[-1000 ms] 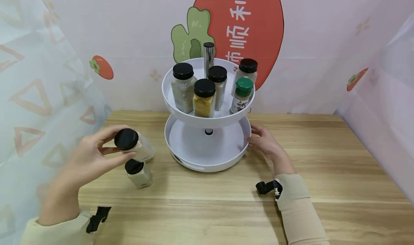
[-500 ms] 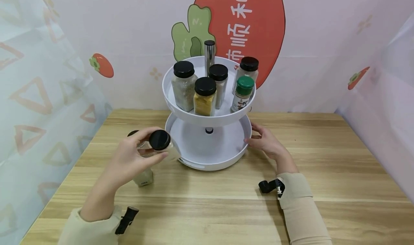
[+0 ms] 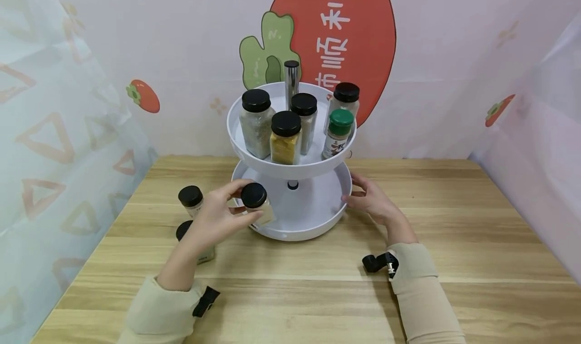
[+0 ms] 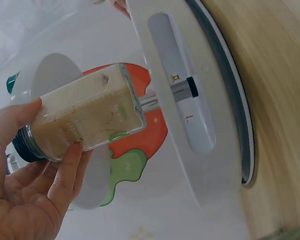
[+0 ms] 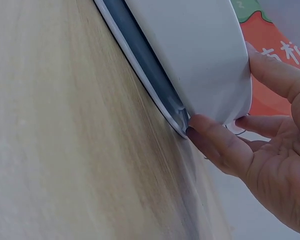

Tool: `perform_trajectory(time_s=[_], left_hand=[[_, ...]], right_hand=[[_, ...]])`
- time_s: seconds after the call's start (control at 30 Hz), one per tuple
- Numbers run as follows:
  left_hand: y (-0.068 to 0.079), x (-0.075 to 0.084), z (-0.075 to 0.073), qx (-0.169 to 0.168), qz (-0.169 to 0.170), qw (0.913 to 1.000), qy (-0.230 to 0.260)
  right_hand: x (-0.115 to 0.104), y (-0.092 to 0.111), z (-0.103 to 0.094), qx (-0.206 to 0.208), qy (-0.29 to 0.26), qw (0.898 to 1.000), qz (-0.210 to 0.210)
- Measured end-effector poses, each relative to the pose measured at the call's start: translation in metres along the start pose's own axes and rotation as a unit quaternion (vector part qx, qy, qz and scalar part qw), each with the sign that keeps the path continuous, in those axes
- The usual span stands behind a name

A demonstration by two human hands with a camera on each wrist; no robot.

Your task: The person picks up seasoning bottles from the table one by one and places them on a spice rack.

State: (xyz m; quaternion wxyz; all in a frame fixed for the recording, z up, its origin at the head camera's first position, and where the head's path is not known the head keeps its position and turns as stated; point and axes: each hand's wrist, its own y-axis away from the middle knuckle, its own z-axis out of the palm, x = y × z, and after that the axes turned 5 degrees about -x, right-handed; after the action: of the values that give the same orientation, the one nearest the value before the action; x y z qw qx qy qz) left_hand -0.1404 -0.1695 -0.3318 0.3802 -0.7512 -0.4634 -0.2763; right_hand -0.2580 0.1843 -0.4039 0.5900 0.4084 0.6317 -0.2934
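Note:
My left hand (image 3: 222, 215) grips a square glass spice jar (image 4: 90, 112) with a black lid, filled with tan powder. In the head view this jar overlaps the left front rim of the lower tier of a white two-tier turntable rack (image 3: 295, 233). The left wrist view has the jar tilted, its base toward the tray wall. My right hand (image 3: 374, 203) holds the lower tier's right rim, thumb over the edge and fingers against the outer side (image 5: 210, 60). Behind my left hand and wrist, two more black-lidded jars (image 3: 190, 196) (image 3: 207, 254) stand on the table, partly hidden.
Several jars stand on the upper tier (image 3: 292, 170), among them one with yellow powder (image 3: 285, 145) and one green-capped bottle (image 3: 338, 129). A metal post (image 3: 292, 84) rises through the rack's centre. The wooden table (image 3: 454, 223) meets a printed backdrop (image 3: 190, 46) behind.
My left hand has carried the jar rightward from beside the other jars to the lower tier's rim. My right hand stays on the rack.

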Motion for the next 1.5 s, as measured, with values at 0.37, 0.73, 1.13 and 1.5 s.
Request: perform_trajectory(time_s=[0.37, 0.73, 1.13, 1.5], left_hand=[[-0.025, -0.008, 0.031, -0.012, -0.002, 0.9994, 0.034], [-0.036, -0.009, 0.053, -0.058, -0.005, 0.9983, 0.006], [-0.046, -0.005, 0.074, -0.119, -0.004, 0.9928, -0.012], [-0.054, -0.004, 0.085, -0.144, 0.001, 0.9894, -0.013]], right_hand=[[0.004, -0.001, -0.001, 0.001, -0.020, 1.000, -0.003], [0.004, -0.002, -0.002, -0.002, -0.023, 1.000, -0.003], [0.005, -0.002, 0.000, 0.005, -0.018, 1.000, 0.007], [0.003, -0.001, -0.001, 0.007, -0.020, 1.000, 0.010]])
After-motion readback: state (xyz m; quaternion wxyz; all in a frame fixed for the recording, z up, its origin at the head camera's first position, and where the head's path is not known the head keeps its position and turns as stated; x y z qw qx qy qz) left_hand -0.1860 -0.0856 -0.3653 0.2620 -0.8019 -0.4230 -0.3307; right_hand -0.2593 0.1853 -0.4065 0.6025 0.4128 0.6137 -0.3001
